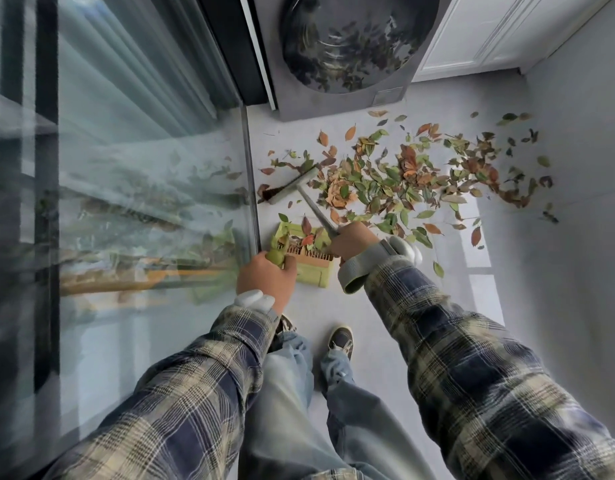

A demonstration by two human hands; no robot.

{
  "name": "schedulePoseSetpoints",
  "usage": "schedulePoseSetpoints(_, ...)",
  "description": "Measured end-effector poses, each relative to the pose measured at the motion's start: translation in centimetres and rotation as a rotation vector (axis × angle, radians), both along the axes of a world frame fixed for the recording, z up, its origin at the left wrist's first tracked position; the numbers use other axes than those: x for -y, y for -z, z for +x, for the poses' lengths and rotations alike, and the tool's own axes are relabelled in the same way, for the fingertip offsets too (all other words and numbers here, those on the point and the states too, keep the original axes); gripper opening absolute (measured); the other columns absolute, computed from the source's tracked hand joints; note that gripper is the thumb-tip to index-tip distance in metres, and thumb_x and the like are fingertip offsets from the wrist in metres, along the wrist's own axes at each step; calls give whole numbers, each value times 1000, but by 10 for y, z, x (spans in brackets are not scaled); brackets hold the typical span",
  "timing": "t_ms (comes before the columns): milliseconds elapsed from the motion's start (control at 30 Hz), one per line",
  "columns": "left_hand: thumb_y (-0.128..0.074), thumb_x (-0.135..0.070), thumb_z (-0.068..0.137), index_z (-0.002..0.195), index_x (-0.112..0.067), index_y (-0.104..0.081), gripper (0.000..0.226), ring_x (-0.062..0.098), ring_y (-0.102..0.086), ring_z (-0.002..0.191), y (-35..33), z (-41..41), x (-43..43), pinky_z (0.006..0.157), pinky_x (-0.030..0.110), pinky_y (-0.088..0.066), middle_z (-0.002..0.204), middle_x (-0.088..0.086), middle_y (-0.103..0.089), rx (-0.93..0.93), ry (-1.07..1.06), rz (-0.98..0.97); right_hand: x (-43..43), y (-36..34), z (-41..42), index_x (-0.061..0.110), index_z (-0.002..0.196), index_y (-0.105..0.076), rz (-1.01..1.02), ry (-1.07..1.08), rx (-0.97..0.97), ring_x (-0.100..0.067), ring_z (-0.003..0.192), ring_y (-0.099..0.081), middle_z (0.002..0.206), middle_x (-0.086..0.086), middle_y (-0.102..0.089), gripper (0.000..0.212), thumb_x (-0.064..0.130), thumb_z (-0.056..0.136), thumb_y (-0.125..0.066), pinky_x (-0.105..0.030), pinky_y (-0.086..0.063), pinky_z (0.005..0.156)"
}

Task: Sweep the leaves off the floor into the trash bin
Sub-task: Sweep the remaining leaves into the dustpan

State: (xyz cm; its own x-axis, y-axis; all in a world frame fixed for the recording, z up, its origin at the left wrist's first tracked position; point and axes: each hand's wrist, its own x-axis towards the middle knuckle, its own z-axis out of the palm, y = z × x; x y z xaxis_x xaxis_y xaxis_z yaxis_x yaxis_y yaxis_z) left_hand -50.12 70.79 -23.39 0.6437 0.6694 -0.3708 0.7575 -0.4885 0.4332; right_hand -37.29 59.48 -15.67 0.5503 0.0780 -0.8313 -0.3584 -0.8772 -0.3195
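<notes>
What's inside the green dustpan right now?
A few red and green leaves lie in the green dustpan, near its comb teeth. The left hand and right hand cover its handle end and right side, so anything there is hidden.

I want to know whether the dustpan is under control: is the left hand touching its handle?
Touching. The head view shows the left hand closed around the green dustpan handle, fingers wrapped over it with no gap.

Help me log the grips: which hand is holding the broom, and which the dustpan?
The right hand grips the grey broom handle, its head among the leaves. The left hand holds the green dustpan handle beside the glass.
</notes>
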Motion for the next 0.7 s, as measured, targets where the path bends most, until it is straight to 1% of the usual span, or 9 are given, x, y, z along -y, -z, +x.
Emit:
schedulePoseSetpoints(33, -61, -45, 84, 58, -14, -52, 41, 19, -54, 48, -1, 0, 1, 47, 24, -44, 52, -5, -53, -8, -1, -10, 3, 1, 5, 1, 148, -40, -25, 63, -8, -27, 114, -59, 124, -14, -61, 56, 29, 101, -54, -28, -46, 84)
schedulePoseSetpoints(67, -61, -45, 85, 59, -14, -54, 41, 19, -55, 50, -3, 2, 2, 50, 27, -49, 53, -4, -55, -16, -1, -18, 6, 0, 7, 0, 145, -44, -36, 32, -11, -27, 119, -60, 129, -13, -63, 54, 29, 100, -55, -29, -46, 88)
schedulePoseSetpoints(100, -61, -45, 85, 60, -14, -55, 40, 19, -56, 51, -3, 2, 3, 52, 29, -52, 54, -5, -55, -24, -4, -25, 8, -4, 11, 0, 137, -51, -56, 39, -12, -24, 116, -62, 126, -10, -65, 48, 29, 100, -55, -29, -47, 91)
schedulePoseSetpoints(200, -59, -48, 86, 64, -16, -56, 39, 16, -57, 51, -5, 4, 4, 52, 31, -54, 55, -5, -56, -59, -11, -19, 12, -11, 21, -1, 121, -62, -39, -17, -22, -21, 90, -62, 99, -7, -63, 34, 22, 96, -60, -28, -52, 86)
schedulePoseSetpoints(300, -58, -50, 87, 66, -16, -57, 40, 16, -57, 50, -4, 3, 2, 51, 29, -53, 55, -3, -57, -60, -7, -16, 9, -15, 24, -2, 116, -65, 32, 62, -4, -24, 81, -59, 91, -11, -61, 27, 8, 92, -59, -29, -51, 75)
schedulePoseSetpoints(367, -58, -50, 87, 64, -17, -55, 40, 16, -57, 49, -4, 1, 3, 48, 25, -50, 54, -4, -56, -44, 5, -21, 4, -14, 24, 1, 121, -65, 38, 109, 11, -24, 82, -58, 94, -11, -61, 29, 6, 93, -58, -29, -49, 74)
schedulePoseSetpoints(467, -60, -50, 84, 57, -20, -49, 41, 11, -51, 44, -3, 0, 2, 43, 17, -33, 48, -8, -50, -21, -14, -11, -12, -6, 21, -2, 124, -61, 116, 205, -5, -24, 83, -57, 95, -14, -61, 32, 5, 93, -58, -34, -53, 79)
schedulePoseSetpoints(600, -64, -47, 82, 53, -20, -45, 45, 4, -43, 41, -2, 3, 3, 42, 14, -24, 45, -10, -45, -5, -33, 46, -31, 10, 16, -3, 127, -56, 161, 317, -24, -28, 103, -62, 125, -21, -63, 35, 5, 93, -62, -39, -54, 94)
schedulePoseSetpoints(700, -66, -46, 80, 51, -23, -41, 44, 1, -36, 41, -1, 5, 5, 43, 13, -20, 43, -14, -39, -15, -59, 66, -40, 26, 15, -1, 123, -62, 155, 314, -45, -26, 94, -61, 117, -20, -69, 30, 6, 94, -63, -43, -56, 94)
